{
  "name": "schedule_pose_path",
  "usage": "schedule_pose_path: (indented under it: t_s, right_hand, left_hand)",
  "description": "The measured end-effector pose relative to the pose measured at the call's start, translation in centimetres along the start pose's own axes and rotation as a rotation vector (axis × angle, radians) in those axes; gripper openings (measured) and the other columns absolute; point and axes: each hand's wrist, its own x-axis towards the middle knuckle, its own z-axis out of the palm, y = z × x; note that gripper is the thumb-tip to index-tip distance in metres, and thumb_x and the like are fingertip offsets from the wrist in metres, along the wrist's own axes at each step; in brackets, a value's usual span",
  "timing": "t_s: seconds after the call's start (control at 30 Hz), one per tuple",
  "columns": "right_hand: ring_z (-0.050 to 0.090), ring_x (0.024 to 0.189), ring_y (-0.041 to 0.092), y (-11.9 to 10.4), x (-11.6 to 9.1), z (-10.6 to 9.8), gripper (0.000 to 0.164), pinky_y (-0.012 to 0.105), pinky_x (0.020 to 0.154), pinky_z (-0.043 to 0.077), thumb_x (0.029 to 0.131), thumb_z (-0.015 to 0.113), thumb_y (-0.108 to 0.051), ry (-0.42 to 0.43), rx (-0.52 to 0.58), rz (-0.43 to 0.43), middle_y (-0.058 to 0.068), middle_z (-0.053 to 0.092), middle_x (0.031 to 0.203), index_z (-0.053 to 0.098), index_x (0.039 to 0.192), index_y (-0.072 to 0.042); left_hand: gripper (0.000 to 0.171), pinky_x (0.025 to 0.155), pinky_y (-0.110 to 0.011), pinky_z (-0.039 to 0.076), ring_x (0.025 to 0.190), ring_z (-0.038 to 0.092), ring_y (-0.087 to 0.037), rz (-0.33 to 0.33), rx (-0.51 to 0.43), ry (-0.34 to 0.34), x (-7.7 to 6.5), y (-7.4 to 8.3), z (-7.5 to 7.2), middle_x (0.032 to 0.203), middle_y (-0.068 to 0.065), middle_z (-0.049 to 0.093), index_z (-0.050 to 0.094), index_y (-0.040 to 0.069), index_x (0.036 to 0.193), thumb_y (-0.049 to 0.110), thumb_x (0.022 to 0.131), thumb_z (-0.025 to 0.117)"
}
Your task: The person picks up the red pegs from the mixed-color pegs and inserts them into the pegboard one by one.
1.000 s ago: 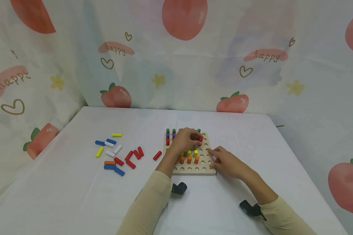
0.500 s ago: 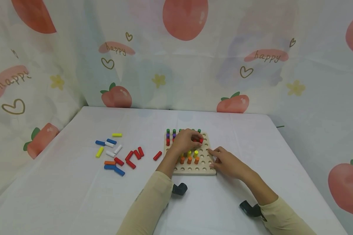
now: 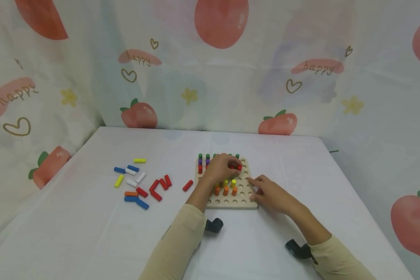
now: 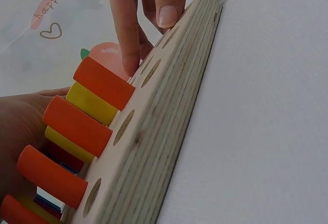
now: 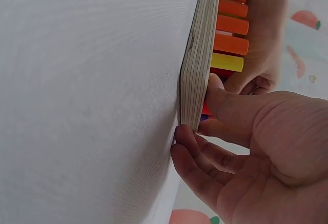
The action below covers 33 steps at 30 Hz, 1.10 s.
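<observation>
A light wooden pegboard (image 3: 230, 207) lies on the table, holding rows of green, purple, red, yellow and orange pegs. Over its middle, my left hand (image 3: 221, 169) pinches a red peg (image 3: 239, 168) at the right end of the red row; the peg's lower part and several others are hidden behind the hand. My right hand (image 3: 271, 193) holds the board's right edge. In the right wrist view its thumb presses the board's top, with fingertips at the side near the bottom. Orange pegs (image 4: 79, 122) stand upright in the board, with yellow pegs (image 5: 227, 62) behind.
Loose red pegs (image 3: 154, 185), blue pegs (image 3: 142, 204), white pegs (image 3: 140, 177), yellow pegs (image 3: 119, 181) and an orange peg (image 3: 131, 193) lie left of the board. One red peg (image 3: 188, 185) lies close to its left edge. A printed curtain (image 3: 210, 85) hangs behind the table.
Almost nothing differs. The left fingers and the red peg seem slightly lower than a second ago; the right hand stays on the board's edge.
</observation>
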Motion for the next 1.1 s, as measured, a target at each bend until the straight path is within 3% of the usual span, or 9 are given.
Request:
schedule_pose_path:
  t_s: [0.6,0.9,1.1]
  right_hand:
    - [0.053,0.086,0.016,0.06,0.12,0.11,0.060,0.030,0.071,0.049,0.097,0.075,-0.017,0.002,-0.015,-0.001,0.014,0.056,0.119,0.051,0.147,0.006]
    - [0.053,0.087,0.017,0.18,0.06,0.08,0.061,0.030,0.072,0.049,0.097,0.075,-0.017,0.000,-0.018,0.002,0.014,0.056,0.120,0.051,0.148,0.006]
    - [0.053,0.087,0.017,0.03,-0.06,0.07,0.061,0.030,0.072,0.049,0.097,0.075,-0.018,-0.004,-0.011,0.001,0.013,0.056,0.119,0.051,0.147,0.006]
  left_hand:
    - [0.018,0.095,-0.033,0.050,0.091,0.063,-0.005,0.014,-0.008,-0.010,-0.03,-0.10,-0.26,0.094,0.015,0.071,0.079,0.018,0.111,0.020,0.093,0.081]
    - [0.023,0.100,-0.036,0.048,0.098,0.061,-0.008,0.015,0.019,-0.053,-0.16,0.23,-0.60,0.098,0.014,0.071,0.078,0.017,0.117,0.018,0.093,0.080]
    - [0.026,0.095,-0.029,0.051,0.097,0.064,-0.006,0.037,0.029,-0.077,-0.19,0.46,-0.93,0.101,0.011,0.072,0.077,0.014,0.118,0.019,0.093,0.080]
